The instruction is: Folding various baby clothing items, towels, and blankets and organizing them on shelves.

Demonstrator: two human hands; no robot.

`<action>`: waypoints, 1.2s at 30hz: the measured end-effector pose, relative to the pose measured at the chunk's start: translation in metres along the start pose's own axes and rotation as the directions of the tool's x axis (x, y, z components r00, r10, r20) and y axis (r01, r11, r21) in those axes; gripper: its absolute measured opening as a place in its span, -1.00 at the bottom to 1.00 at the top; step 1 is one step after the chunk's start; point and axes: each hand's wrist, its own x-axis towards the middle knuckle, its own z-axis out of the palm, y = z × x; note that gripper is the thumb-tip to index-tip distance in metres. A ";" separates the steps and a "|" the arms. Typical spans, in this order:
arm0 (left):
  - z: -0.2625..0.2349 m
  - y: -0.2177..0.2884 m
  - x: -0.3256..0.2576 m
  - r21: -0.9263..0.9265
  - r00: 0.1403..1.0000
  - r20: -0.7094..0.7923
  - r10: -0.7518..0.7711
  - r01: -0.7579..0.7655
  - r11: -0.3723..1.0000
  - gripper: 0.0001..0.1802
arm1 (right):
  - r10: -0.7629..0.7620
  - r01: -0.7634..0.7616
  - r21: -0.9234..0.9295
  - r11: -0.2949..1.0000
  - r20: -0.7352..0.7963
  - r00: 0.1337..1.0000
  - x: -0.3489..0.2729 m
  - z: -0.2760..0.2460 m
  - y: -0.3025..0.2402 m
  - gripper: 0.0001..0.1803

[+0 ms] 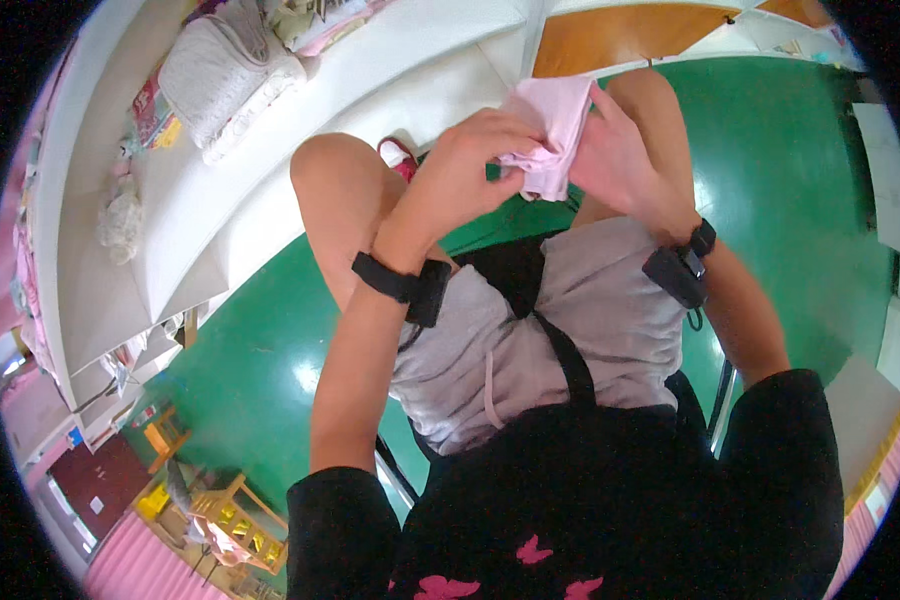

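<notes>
A light pink piece of folded cloth is held up between my two hands, above and just beyond my knees. My left hand pinches its left lower edge between thumb and fingers, where the fabric is bunched. On the other side, my right hand grips the cloth's right edge, the thumb along its upper right corner and the other fingers partly hidden behind it. What kind of cloth item it is, I cannot make out. Black straps with small devices sit on both my wrists.
White curved shelving runs along the left and front, bearing a folded whitish quilt and other textiles. A red and white shoe shows by my left knee on the green floor. Small wooden furniture stands at the lower left.
</notes>
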 end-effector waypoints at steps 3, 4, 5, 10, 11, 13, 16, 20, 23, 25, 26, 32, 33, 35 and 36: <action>-0.001 0.004 -0.006 -0.031 0.999 0.044 -0.028 0.029 0.999 -0.70 | -0.019 0.014 0.171 0.985 0.027 0.999 -0.006 0.014 -0.005 -0.13; -0.003 0.004 -0.006 -0.104 0.994 0.112 -0.010 0.022 0.994 -0.74 | -0.014 0.020 0.133 0.991 -0.045 0.999 -0.007 0.018 -0.006 -0.12; -0.005 0.006 -0.008 -0.095 0.994 0.108 -0.001 0.011 0.995 -0.74 | -0.023 0.027 0.127 0.992 -0.034 0.999 -0.004 0.013 -0.008 -0.12; -0.010 0.016 0.004 0.027 0.941 -0.108 -0.322 0.326 0.945 -0.77 | 0.176 -0.192 0.034 0.981 0.267 0.948 -0.001 -0.016 0.003 -0.24; -0.010 0.015 0.006 0.133 0.920 -0.310 -0.239 0.291 0.947 -0.76 | 0.213 -0.194 -0.107 0.975 0.215 0.953 -0.001 -0.020 0.011 -0.28; -0.006 0.006 0.003 0.187 0.938 -0.295 -0.182 0.244 0.952 -0.69 | 0.300 -0.125 -0.423 0.898 0.377 0.876 0.012 -0.012 0.028 -0.42; 0.001 -0.008 -0.010 0.207 0.964 0.037 -0.265 0.252 0.945 -0.73 | 0.359 -0.034 -0.708 0.706 0.316 0.878 -0.018 0.017 0.019 -0.56; 0.002 0.002 -0.005 -0.282 0.837 0.073 -0.542 0.539 0.794 -0.66 | 0.196 0.160 -0.818 0.553 0.314 0.929 -0.007 -0.004 0.027 -0.62; -0.004 0.007 -0.006 0.000 0.850 0.287 -0.442 0.461 0.887 -0.60 | -0.142 0.266 -0.803 0.533 0.225 0.964 0.001 -0.015 0.032 -0.67; -0.002 0.004 -0.008 0.073 0.909 0.152 -0.389 0.382 0.921 -0.60 | -0.224 0.226 -0.807 0.545 0.120 0.967 0.001 -0.010 0.035 -0.69; -0.005 0.000 -0.010 0.084 0.918 0.108 -0.383 0.375 0.923 -0.65 | -0.197 0.211 -0.790 0.575 0.116 0.973 0.002 -0.007 0.032 -0.64; -0.008 0.011 -0.004 0.116 0.864 -0.136 -0.485 0.500 0.858 -0.74 | -0.216 0.237 -0.704 0.670 0.120 0.969 0.001 0.002 0.033 -0.46; -0.008 0.012 -0.002 0.077 0.873 -0.185 -0.452 0.472 0.878 -0.75 | -0.097 0.126 -0.694 0.709 0.081 0.992 -0.001 0.002 0.031 -0.44; -0.009 0.014 -0.001 0.014 0.844 -0.262 -0.469 0.489 0.872 -0.77 | -0.058 0.101 -0.724 0.683 0.084 0.995 -0.004 0.003 0.030 -0.48; -0.009 0.015 0.000 -0.053 0.807 -0.333 -0.488 0.501 0.864 -0.78 | -0.018 0.075 -0.752 0.655 0.083 0.996 -0.006 0.003 0.029 -0.51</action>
